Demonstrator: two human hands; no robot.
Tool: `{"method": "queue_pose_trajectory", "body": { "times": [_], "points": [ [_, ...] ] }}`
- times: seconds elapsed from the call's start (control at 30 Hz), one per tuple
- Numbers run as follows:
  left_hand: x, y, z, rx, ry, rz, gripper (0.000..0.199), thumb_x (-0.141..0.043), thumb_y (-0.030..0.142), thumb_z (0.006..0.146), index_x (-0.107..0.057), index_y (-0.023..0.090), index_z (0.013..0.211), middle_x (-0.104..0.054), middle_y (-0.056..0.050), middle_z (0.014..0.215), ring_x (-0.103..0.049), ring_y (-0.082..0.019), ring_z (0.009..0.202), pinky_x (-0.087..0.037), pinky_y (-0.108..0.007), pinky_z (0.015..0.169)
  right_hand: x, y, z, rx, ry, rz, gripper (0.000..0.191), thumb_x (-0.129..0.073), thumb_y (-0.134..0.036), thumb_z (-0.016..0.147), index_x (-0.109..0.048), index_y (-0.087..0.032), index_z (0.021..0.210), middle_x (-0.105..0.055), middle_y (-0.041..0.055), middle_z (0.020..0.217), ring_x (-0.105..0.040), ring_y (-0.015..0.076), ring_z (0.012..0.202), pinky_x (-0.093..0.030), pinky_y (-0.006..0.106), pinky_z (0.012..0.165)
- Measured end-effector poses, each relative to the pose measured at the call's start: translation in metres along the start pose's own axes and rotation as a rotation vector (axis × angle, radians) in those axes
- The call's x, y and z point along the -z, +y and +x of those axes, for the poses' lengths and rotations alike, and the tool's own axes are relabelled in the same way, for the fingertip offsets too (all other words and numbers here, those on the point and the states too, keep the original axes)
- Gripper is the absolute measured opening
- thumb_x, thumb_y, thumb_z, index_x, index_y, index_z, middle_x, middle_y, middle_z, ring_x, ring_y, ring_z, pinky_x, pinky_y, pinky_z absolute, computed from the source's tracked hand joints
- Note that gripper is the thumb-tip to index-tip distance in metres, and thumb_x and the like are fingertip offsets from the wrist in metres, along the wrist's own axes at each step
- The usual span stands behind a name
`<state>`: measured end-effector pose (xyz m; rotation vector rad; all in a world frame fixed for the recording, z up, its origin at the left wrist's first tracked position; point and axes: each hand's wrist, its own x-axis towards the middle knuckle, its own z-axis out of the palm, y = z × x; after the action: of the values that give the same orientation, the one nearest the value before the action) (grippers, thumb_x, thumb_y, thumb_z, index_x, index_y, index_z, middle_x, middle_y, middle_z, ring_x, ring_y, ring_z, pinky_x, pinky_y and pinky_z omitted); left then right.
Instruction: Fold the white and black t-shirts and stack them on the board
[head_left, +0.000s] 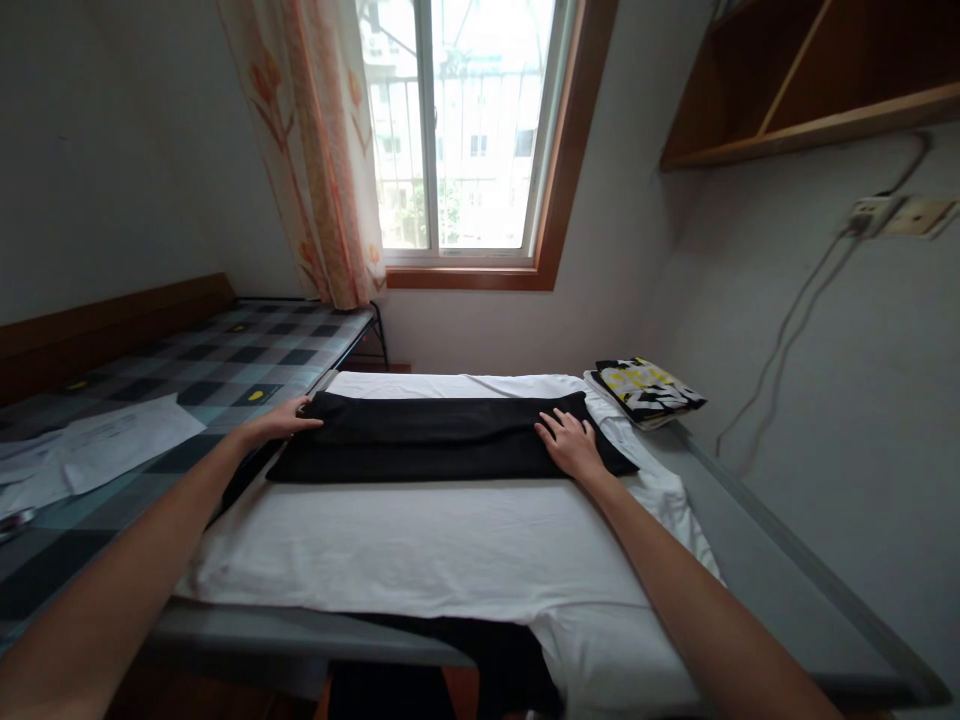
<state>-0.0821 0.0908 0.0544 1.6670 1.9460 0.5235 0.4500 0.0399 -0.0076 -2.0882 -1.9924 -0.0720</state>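
Observation:
A black garment (435, 440), folded into a long flat band, lies across a white cloth (420, 540); its exact kind does not show. My left hand (283, 420) is at the band's far left corner, thumb on top and fingers curled at the edge, closed on the black fabric. Near the right end, my right hand (571, 442) rests palm down on the garment, fingers spread. A dark piece of fabric (517, 660) hangs out from under the white cloth at the near edge.
A folded black, white and yellow patterned cloth (649, 388) sits at the back right of the grey table (757, 560). To the left, papers (112, 445) lie on a checked mattress (262, 345). A curtained window is ahead; a wooden shelf (810, 120) overhangs the right.

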Motion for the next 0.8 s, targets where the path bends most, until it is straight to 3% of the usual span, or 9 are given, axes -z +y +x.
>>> {"method": "queue_pose_trajectory", "body": {
  "times": [0.2,0.33,0.43,0.53,0.57,0.67,0.8],
  "points": [
    [0.013,0.019,-0.005,0.091,-0.105,0.004,0.066,-0.073,0.039,0.065,-0.052,0.014,0.122,-0.064,-0.003,0.074,-0.062,-0.02,0.063,-0.043,-0.024,0.045,-0.002,0.0,-0.001,0.003,0.026,0.017,0.051,-0.029,-0.049,0.1,-0.054,-0.025,0.138,-0.045,0.0095,0.149,-0.038,0.0264,0.137,-0.022,0.048,0.112],
    [0.008,0.067,-0.003,0.012,-0.083,0.004,0.055,-0.066,0.031,0.076,-0.05,0.014,0.125,-0.058,0.002,0.067,-0.059,-0.016,0.062,-0.043,-0.022,0.05,-0.003,0.0,0.0,0.004,0.033,0.023,0.052,-0.029,-0.05,0.1,-0.054,-0.025,0.138,-0.046,0.0098,0.148,-0.039,0.0264,0.136,-0.022,0.048,0.111],
    [-0.024,0.118,-0.004,-0.182,-0.059,-0.057,0.054,-0.066,0.028,0.078,-0.048,0.012,0.126,-0.063,-0.001,0.083,-0.061,-0.015,0.071,-0.048,-0.022,0.06,-0.004,0.001,0.0,0.003,0.036,0.027,0.052,-0.029,-0.049,0.1,-0.055,-0.025,0.137,-0.046,0.0097,0.148,-0.038,0.0262,0.136,-0.022,0.047,0.111],
    [-0.073,0.163,-0.011,-0.173,-0.114,-0.121,0.064,-0.071,0.025,0.076,-0.038,0.015,0.13,-0.065,-0.004,0.084,-0.064,-0.014,0.067,-0.052,-0.024,0.061,-0.005,0.002,0.0,0.006,0.037,0.037,0.05,-0.03,-0.049,0.1,-0.056,-0.026,0.136,-0.046,0.0088,0.148,-0.038,0.0255,0.137,-0.022,0.046,0.111],
    [-0.089,0.174,-0.013,-0.152,-0.207,-0.112,0.064,-0.069,0.027,0.079,-0.035,0.017,0.132,-0.065,-0.004,0.083,-0.065,-0.015,0.064,-0.053,-0.025,0.059,-0.005,0.003,0.0,0.005,0.036,0.041,0.05,-0.03,-0.049,0.099,-0.056,-0.026,0.136,-0.046,0.0087,0.148,-0.038,0.0253,0.137,-0.022,0.046,0.111],
    [-0.124,0.188,-0.02,-0.141,-0.383,-0.055,0.055,-0.066,0.034,0.083,-0.037,0.018,0.127,-0.067,-0.007,0.085,-0.066,-0.016,0.059,-0.054,-0.027,0.056,-0.005,0.003,0.001,0.001,0.032,0.051,0.05,-0.031,-0.049,0.099,-0.057,-0.026,0.135,-0.046,0.0086,0.148,-0.038,0.0253,0.136,-0.022,0.046,0.111],
    [-0.14,0.186,-0.025,-0.192,-0.238,0.205,0.044,-0.062,0.052,0.082,-0.051,0.017,0.108,-0.069,-0.014,0.093,-0.069,-0.021,0.065,-0.053,-0.03,0.059,-0.005,0.003,0.001,-0.003,0.033,0.053,0.05,-0.031,-0.049,0.099,-0.057,-0.026,0.135,-0.047,0.0085,0.148,-0.038,0.0256,0.136,-0.022,0.046,0.11]
  ]
}}
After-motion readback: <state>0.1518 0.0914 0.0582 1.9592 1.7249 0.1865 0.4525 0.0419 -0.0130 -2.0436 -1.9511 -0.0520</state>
